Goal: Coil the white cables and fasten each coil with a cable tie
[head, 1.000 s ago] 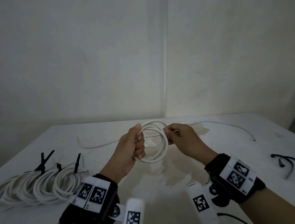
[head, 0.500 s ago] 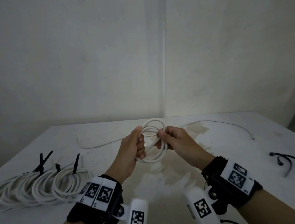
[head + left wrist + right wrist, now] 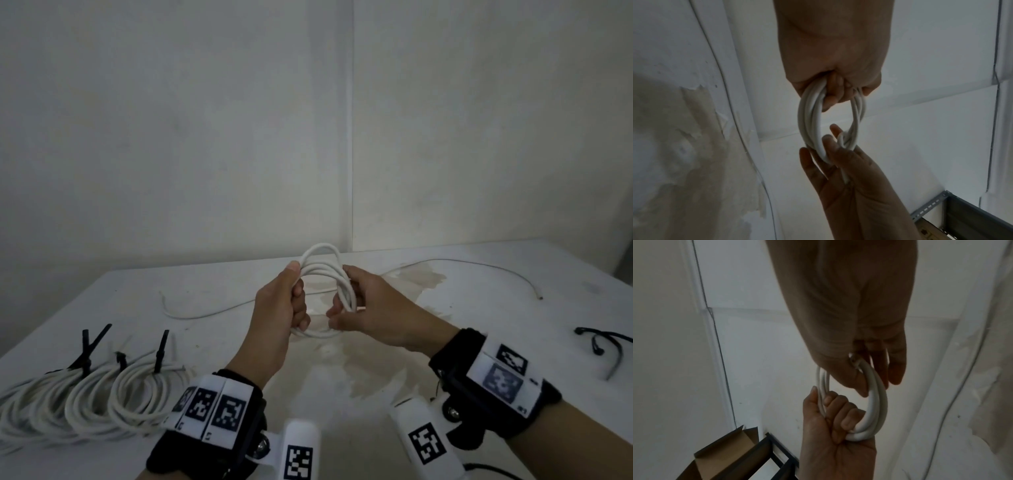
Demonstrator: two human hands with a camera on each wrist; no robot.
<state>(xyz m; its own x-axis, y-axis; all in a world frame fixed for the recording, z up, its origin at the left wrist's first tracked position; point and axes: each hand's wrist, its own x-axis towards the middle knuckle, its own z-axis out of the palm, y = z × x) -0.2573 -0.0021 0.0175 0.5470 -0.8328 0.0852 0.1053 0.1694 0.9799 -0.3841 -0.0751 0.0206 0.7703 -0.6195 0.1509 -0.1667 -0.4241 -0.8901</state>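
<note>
- Your right hand (image 3: pixel 373 308) has slid down the coil (image 3: pixel 320 269) from its top to its right side, centre frame; thumb and fingers now pinch the strands, with the cable end (image 3: pixel 854 361) tucked under them.
- Your left hand (image 3: pixel 279 308) keeps its fist round the coil's left side.
- Winding looks finished, so next you fetch a tie (image 3: pixel 596 334) from the right edge.

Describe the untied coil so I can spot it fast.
Over the middle of the white table, the left hand and right hand meet. The coil is held between them. The coils lying at the table's left wear black ties; this one has none.
</note>
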